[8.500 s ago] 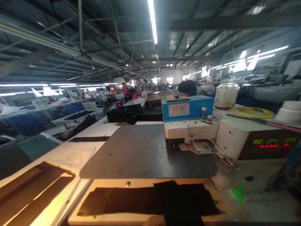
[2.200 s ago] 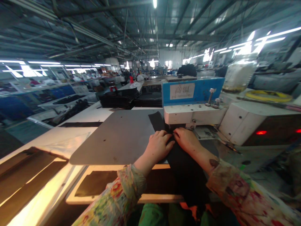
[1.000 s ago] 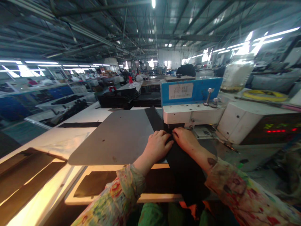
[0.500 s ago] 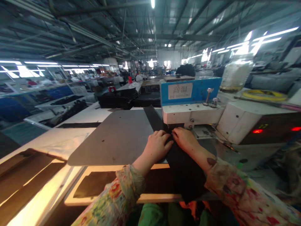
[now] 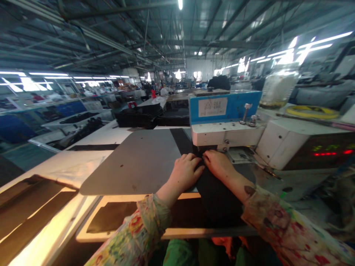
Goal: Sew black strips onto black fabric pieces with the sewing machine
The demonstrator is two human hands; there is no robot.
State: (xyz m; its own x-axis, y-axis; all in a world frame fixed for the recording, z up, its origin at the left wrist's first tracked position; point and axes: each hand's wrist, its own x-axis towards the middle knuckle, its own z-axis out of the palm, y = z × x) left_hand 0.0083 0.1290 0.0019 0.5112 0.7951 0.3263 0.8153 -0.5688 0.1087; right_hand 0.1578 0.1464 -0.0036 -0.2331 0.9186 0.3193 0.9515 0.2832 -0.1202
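A long black strip of material point(image 5: 219, 194), perhaps fabric or leather, runs slantwise under a blue-and-white machine head point(image 5: 212, 135). Its far end lies on the grey metal plate point(image 5: 135, 162); its near part spreads over the pale board's edge. My left hand point(image 5: 186, 170) is closed on the strip's left side, fingers bent and pressed down just before the machine. Close beside it, my right hand point(image 5: 217, 162) pinches the strip at the right with fingers together. The fingertips nearly meet under the head, and what lies between them is partly hidden.
Stacks of black pieces point(image 5: 140, 115) sit behind the plate. Brown-black panels point(image 5: 30, 203) lie on the left table. At the right stand a control box with a lit display point(image 5: 324, 149), a clear jar point(image 5: 279, 87) and a yellow ring point(image 5: 312, 112).
Both ends of the black strip have drawn in slightly toward my hands. More digits glow on the control box display. My hands have stayed in place.
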